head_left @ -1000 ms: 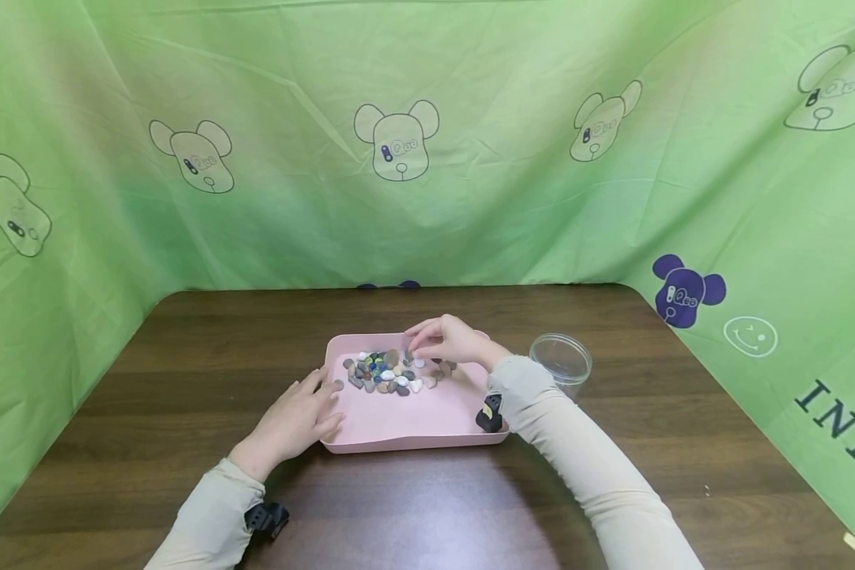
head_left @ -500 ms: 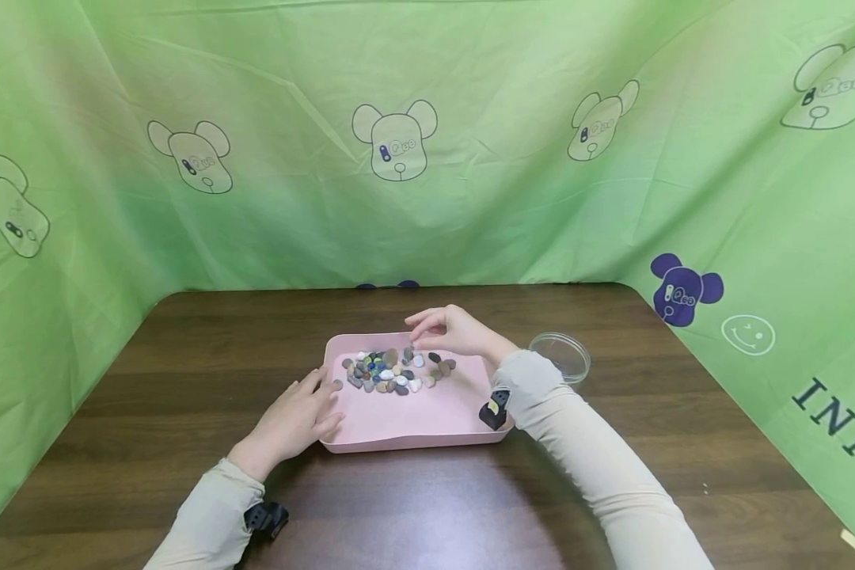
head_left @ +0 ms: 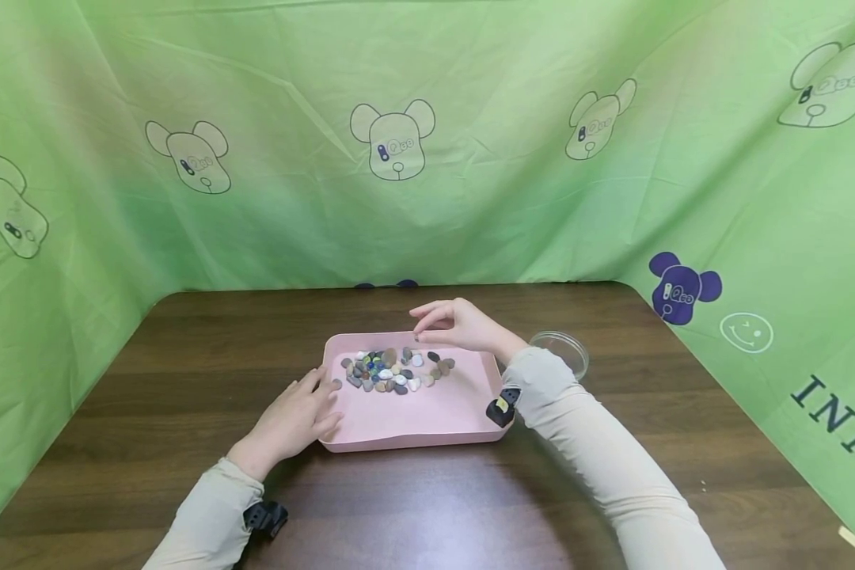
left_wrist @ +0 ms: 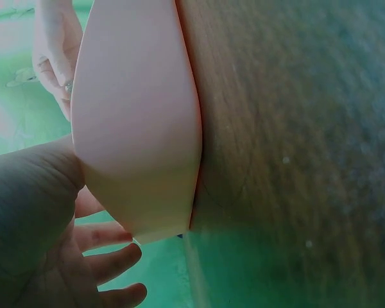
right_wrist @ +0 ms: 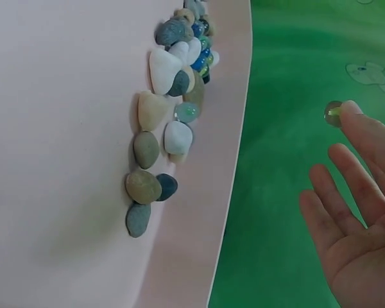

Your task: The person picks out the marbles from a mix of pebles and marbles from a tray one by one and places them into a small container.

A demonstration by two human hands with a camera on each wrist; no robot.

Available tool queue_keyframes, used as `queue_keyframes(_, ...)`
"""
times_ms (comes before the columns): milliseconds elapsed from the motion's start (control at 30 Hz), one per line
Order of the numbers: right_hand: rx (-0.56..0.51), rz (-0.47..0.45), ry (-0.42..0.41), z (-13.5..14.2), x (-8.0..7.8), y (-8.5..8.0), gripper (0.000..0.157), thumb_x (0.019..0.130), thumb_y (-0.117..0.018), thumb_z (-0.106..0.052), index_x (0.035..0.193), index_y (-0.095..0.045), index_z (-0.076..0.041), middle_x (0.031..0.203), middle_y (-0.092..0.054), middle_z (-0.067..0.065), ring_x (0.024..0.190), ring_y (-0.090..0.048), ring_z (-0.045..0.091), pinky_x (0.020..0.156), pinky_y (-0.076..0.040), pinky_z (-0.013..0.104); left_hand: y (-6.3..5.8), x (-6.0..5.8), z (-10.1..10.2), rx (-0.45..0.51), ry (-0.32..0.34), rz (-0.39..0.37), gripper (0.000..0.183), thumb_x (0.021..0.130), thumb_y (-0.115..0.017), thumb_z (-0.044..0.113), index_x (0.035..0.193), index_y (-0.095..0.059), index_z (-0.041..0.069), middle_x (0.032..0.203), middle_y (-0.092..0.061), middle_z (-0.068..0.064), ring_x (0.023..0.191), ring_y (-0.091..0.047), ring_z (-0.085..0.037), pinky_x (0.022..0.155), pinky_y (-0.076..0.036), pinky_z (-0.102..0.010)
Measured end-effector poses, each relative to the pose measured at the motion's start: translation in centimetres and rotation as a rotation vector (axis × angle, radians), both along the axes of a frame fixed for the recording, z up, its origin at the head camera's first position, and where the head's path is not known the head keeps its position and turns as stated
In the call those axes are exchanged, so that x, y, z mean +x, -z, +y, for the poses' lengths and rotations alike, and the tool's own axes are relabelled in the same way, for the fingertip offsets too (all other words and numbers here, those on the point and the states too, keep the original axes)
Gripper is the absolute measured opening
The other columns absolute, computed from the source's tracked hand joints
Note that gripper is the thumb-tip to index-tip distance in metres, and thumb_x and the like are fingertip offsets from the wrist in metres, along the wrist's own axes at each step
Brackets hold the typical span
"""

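- The pink tray (head_left: 413, 427) sits on the dark wooden counter (head_left: 150, 380); a heap of small pebbles and glass beads (head_left: 393, 370) lies in its far half, the near half bare.
- The right hand (head_left: 456, 326) hovers above the tray's far edge, thumb and forefinger pinching a small greenish glass bead (right_wrist: 333, 113), the other fingers (right_wrist: 356, 179) loosely spread.
- The left hand (head_left: 295, 419) rests against the tray's left rim with fingers straight and relaxed, gripping nothing.
- A clear plastic jar (head_left: 561, 351) stands open on the counter just right of the tray; its contents cannot be made out.
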State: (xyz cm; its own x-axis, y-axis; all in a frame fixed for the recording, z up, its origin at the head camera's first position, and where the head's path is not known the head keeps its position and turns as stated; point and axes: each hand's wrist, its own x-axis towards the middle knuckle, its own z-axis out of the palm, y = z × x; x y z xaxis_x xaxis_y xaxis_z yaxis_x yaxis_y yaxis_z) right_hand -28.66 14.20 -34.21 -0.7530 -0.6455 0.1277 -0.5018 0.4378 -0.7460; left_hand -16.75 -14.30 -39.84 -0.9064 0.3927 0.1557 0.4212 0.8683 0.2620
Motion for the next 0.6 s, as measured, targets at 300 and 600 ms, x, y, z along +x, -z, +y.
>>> queue_keyframes(300, -0.052, 0.004, 0.009, 0.9, 0.6, -1.0, 0.016, 0.082, -0.067, -0.003, 0.096, -0.07, 0.004, 0.128, -0.057, 0.021, 0.123, -0.053, 0.034, 0.099, -0.046, 0.03, 0.0, 0.0, 0.0, 0.0, 0.002, -0.005, 0.046, 0.087, -0.063, 0.028, 0.123, -0.057, 0.001, 0.138, -0.042, -0.029, 0.127, -0.044, -0.042, 0.104, -0.037, -0.056)
queue_keyframes(600, -0.063, 0.013, 0.015, 2.2, 0.7, -1.1, 0.02, 0.083, -0.067, -0.006, 0.098, -0.069, 0.007, 0.129, -0.057, 0.021, 0.124, -0.051, 0.035, 0.102, -0.044, 0.031, -0.1, 0.0, 0.0, 0.006, 0.001, -0.013, 0.045, 0.087, -0.062, 0.027, 0.122, -0.057, 0.0, 0.139, -0.042, -0.03, 0.127, -0.044, -0.042, 0.104, -0.037, -0.057)
